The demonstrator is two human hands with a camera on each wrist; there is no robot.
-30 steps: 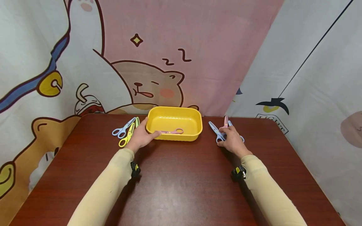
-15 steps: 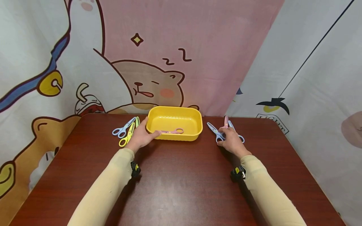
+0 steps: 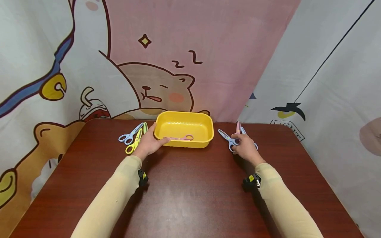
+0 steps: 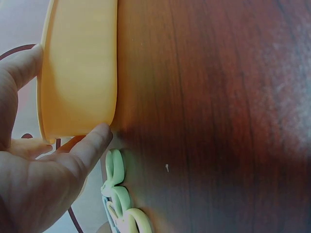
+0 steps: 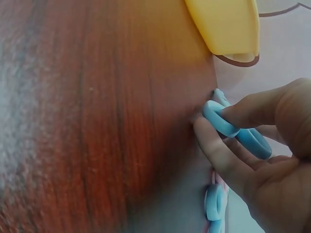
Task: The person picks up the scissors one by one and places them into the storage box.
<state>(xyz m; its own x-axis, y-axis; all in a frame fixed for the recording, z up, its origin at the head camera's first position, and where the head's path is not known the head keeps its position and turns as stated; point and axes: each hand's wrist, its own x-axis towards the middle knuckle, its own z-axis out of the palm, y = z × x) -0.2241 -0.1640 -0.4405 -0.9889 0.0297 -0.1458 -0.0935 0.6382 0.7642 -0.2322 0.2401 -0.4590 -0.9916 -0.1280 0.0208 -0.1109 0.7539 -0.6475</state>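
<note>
A yellow tray (image 3: 208,132) stands at the back middle of the brown table, with pink scissors (image 3: 182,138) lying inside. My left hand (image 3: 149,142) cups its front left corner, thumb along the front rim and fingers against the left wall; the left wrist view shows the tray wall (image 4: 80,73) between thumb and fingers (image 4: 92,145). To the right of the tray, my right hand (image 3: 243,146) pinches the handle of blue scissors (image 3: 227,138), which lie on the table. In the right wrist view the blue scissors' loop (image 5: 228,124) is caught between thumb and finger.
Left of the tray lie blue scissors (image 3: 131,133), yellow scissors (image 3: 133,144) and green scissors (image 3: 144,127). By my right hand lie pink scissors (image 3: 238,126) and another blue pair (image 3: 255,145). A cartoon cloth backdrop hangs right behind the table (image 3: 190,191).
My right hand has closed on the blue scissors' handle and nudged them slightly left. The left hand and the tray have stayed put.
</note>
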